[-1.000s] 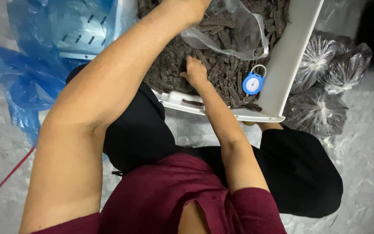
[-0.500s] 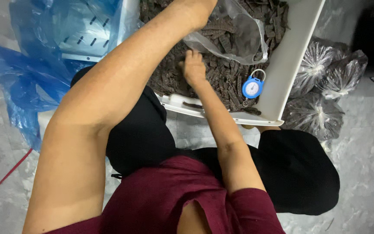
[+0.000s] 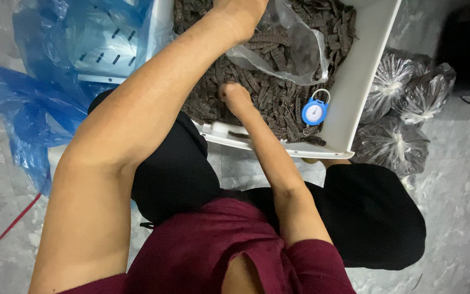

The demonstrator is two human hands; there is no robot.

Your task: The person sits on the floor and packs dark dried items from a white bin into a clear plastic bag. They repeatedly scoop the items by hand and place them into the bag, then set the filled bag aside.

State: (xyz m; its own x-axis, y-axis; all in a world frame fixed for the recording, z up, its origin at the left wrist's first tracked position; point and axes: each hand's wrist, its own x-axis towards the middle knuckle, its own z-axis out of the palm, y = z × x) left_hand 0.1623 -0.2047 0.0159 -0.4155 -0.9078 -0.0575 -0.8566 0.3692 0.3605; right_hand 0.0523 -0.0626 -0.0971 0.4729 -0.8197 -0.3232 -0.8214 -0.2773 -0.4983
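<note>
The right hand is now digging deeper, clamped on dark pieces, while the left hand is pinching the clear bag open.

Dark brown pieces in a white tray, blue round scale, blue bag

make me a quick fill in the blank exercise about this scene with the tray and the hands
1. The white plastic tray is filled with dark brown ____ pieces.
2. The small round hanging scale lying in the tray is ____ in colour.
3. The left hand holds a clear plastic ____ over the tray.
4. The right hand rests on the dark pieces inside the ____.

Missing words: stick-shaped; blue; bag; tray
</note>
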